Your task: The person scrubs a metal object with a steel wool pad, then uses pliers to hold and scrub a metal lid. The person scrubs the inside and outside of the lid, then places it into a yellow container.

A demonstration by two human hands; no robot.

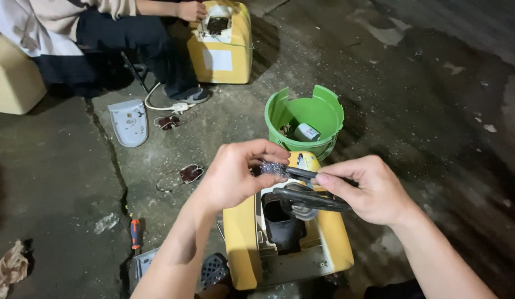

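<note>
glossy yellow plastic casing point(243, 243), rough concrete floor point(434, 111)

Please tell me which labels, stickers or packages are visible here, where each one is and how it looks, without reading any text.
White rectangular label: on the front of the far yellow housing, top centre, plain.
Small sticker: on the near yellow housing, top edge, between the hands; pale with a dark mark, partly hidden.
No packages or screens visible.

Cracked concrete floor point(64, 177) bearing a yellow housing point(243, 243) at 6 o'clock, green bucket point(324, 113) at 12, screwdriver point(134, 232) at 8, white cover point(128, 122) at 10.
</note>
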